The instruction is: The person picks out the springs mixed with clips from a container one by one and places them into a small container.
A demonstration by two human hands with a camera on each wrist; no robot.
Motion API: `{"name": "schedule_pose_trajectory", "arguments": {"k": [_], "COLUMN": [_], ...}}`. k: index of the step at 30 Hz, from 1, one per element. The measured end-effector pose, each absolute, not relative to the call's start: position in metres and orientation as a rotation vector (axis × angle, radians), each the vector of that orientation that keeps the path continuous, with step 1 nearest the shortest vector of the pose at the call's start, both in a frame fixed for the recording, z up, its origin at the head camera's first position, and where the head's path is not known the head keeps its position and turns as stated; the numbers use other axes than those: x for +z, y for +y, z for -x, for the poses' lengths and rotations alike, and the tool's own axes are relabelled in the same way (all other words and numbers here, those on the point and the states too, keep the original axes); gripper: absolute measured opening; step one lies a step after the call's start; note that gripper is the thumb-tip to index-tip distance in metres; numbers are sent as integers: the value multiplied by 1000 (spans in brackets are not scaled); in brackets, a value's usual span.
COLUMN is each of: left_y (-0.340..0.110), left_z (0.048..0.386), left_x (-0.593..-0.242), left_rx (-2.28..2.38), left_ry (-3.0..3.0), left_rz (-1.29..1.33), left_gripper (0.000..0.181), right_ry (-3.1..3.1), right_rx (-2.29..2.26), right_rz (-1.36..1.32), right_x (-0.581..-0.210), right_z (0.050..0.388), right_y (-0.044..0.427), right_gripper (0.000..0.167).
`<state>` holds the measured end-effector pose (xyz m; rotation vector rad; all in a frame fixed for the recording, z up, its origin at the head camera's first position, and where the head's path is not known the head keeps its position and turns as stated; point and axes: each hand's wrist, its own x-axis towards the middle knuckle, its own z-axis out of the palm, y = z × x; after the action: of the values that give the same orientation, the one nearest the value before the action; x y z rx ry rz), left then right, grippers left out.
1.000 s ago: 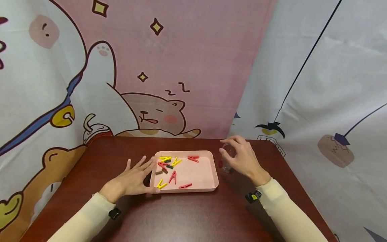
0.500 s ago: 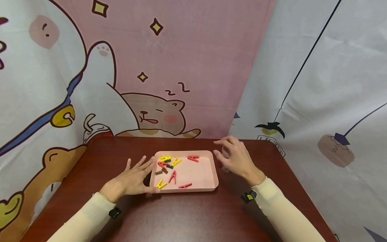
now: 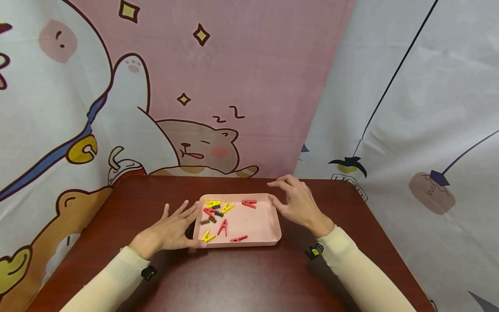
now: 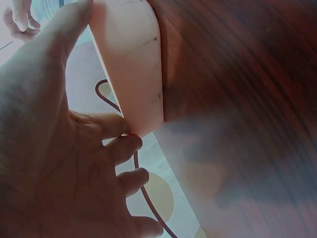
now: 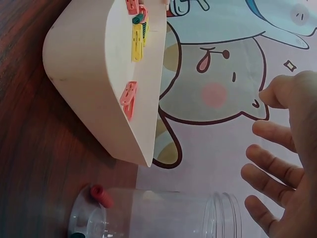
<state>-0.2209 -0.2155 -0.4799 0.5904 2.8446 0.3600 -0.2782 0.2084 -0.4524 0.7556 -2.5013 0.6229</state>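
Observation:
A pink tray (image 3: 257, 225) holds several red pegs (image 3: 223, 227) and yellow pegs (image 3: 208, 236), along with small dark green pieces (image 3: 219, 214) and brown pieces (image 3: 205, 222). My left hand (image 3: 169, 229) rests against the tray's left end, fingers spread, thumb on the near corner. Above the tray's right rim hovers my right hand (image 3: 298, 203), thumb and fingers apart and holding nothing. In the right wrist view a clear jar (image 5: 163, 213) stands beside the tray, with a red piece (image 5: 101, 196) and something dark green inside. The right hand hides that jar in the head view.
Everything stands on a dark reddish-brown table (image 3: 234, 277). A printed cloth (image 3: 273, 86) with cartoon animals hangs right behind the table's far edge and along its sides.
My right hand has moved left from above the clear jar to the tray's right rim, its fingers apart throughout. The left hand and the tray have stayed in place.

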Motion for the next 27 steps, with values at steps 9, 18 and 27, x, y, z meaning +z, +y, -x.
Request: {"name": "schedule_pose_trajectory", "arguments": {"k": [9, 18, 27], "left_y": [-216, -216, -216], "left_z": [221, 221, 221], "left_x": [-480, -481, -481], "left_rx": [349, 351, 361], "left_ry": [2848, 2851, 2848], "left_rz": [-589, -596, -590], "left_gripper": [129, 129, 129], "right_ry": [-2495, -2494, -2549], "right_rx": [631, 637, 618], "right_rz": [-807, -878, -904], "right_x": [-452, -449, -451], "right_z": [281, 282, 284], "right_y": [202, 194, 188], "right_gripper": [35, 35, 42]}}
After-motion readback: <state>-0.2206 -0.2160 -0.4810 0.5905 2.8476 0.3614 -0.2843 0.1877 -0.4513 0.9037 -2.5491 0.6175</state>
